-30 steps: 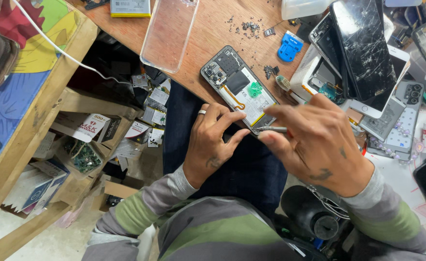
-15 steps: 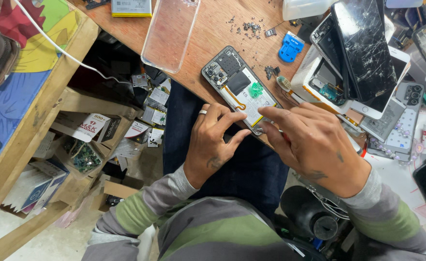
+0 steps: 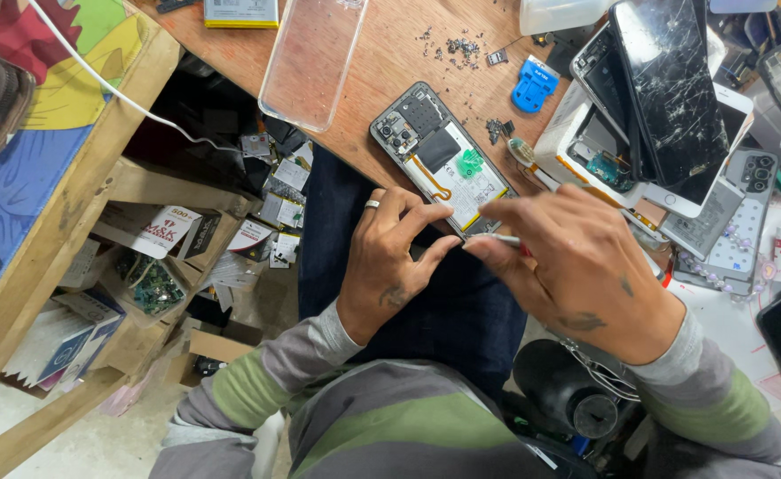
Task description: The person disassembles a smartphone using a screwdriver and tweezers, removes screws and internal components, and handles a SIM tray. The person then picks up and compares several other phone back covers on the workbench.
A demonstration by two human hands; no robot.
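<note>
Our left hand (image 3: 390,257) braces the opened phone (image 3: 443,160) at the desk (image 3: 390,62) edge, fingers pinching its lower end steady, while our right hand (image 3: 576,266) fingers clamp a thin tool (image 3: 499,238) against that end.

Clear phone case (image 3: 313,60) laid on wooden bench (image 3: 390,53), loose screws (image 3: 457,44) scattered nearby, blue plastic tool (image 3: 535,85), cracked phones (image 3: 665,98) stacked at right.
</note>
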